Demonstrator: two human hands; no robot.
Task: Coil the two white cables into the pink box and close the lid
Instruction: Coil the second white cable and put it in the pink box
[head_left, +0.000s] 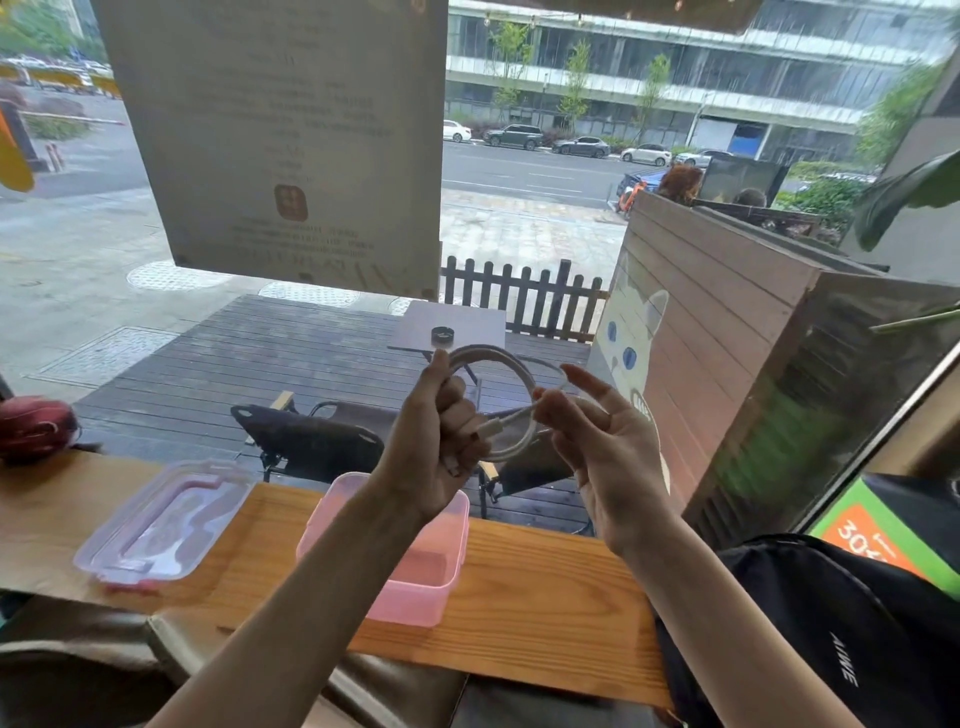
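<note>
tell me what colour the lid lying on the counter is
The lid is clear with a pale pink-lilac tint; the head view shows it.

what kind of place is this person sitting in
Probably a cafe or small shop, at a window seat facing a street. A narrow wooden counter runs along the glass, a printed notice hangs on the window, and an outdoor deck table and chairs stand just outside.
</note>
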